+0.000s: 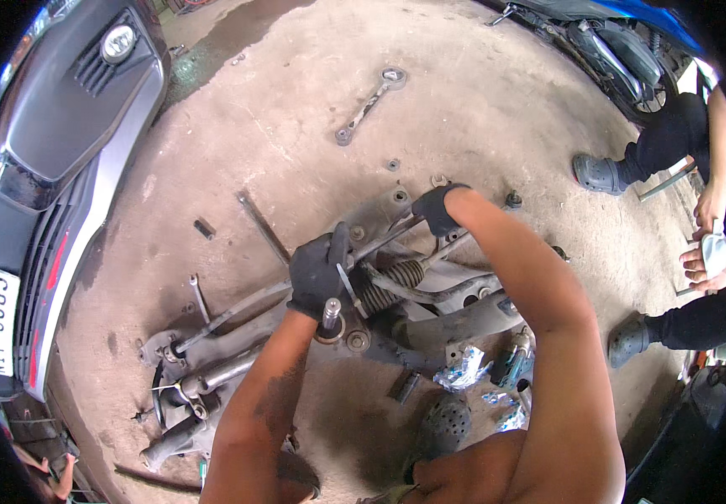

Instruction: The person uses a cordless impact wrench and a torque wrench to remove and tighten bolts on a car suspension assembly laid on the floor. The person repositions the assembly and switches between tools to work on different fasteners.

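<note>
A greasy metal vehicle subframe assembly (270,332) lies on the floor in front of me, with steering and suspension parts on it. My left hand (319,273), in a black glove, is closed over a metal rod (390,237), one finger stretched upward. Farther right, my right hand (438,210), gloved too, is closed on the far end of that rod. Its fingertips are mostly hidden. A ribbed rubber boot (392,284) sits beside my left hand, with a pale cable tie (348,286) near it. Just beyond my right hand shows a wrench's open jaw (439,180).
A suspension link arm (369,109), a long bar (264,228) and a short socket (203,229) lie on the concrete. A car bumper (86,185) stands left, a motorcycle (615,63) far right. At the right another person's hand (703,265) holds something white.
</note>
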Demonstrator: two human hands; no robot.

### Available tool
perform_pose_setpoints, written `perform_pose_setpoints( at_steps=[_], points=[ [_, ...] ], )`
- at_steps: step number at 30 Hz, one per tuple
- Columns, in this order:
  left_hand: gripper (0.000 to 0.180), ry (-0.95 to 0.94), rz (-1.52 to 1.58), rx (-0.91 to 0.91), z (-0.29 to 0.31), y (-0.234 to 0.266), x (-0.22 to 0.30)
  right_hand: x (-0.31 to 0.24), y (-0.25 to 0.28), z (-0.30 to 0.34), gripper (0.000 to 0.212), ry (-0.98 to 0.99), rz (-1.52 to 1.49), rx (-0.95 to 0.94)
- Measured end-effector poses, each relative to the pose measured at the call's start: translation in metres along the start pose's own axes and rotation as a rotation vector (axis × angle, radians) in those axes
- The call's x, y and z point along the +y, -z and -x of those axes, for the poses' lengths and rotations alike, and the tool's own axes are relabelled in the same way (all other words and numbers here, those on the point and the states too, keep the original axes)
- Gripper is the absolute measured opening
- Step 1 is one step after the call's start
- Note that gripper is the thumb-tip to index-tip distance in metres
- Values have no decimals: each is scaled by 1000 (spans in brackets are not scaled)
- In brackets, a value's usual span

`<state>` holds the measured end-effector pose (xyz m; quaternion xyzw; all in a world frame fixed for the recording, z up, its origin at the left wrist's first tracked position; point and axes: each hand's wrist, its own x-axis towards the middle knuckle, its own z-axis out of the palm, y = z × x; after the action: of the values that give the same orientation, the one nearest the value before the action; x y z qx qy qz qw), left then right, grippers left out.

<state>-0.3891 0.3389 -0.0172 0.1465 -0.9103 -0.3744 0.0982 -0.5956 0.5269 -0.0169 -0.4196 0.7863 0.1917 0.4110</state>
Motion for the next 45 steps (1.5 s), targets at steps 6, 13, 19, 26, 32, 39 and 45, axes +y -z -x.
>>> perform_pose_setpoints(
  at_steps=[6, 13, 19, 26, 32, 39, 45],
  points=[
    [46, -26, 165, -248, -11, 14, -13, 2, -24, 23, 36, 41, -70, 247],
    [52, 164, 401, 30, -16, 30, 14, 8, 21, 53, 29, 42, 19, 927],
    [52, 336, 324, 171, -4, 15, -6, -23, 56, 25, 23, -55, 182, 1108],
    [50, 414, 539, 106, 9, 2, -15, -57, 77, -17, 23, -59, 210, 1109],
    [55, 380, 378, 84, 11, -9, -19, -78, 79, -59, 30, 21, 211, 1163],
    [60, 359, 314, 34, 1, 2, -27, -95, 96, -60, 34, -15, 124, 1026],
    [65, 350, 217, -4, -5, 9, -30, -73, 74, -77, 31, -6, 50, 1012]
  ],
)
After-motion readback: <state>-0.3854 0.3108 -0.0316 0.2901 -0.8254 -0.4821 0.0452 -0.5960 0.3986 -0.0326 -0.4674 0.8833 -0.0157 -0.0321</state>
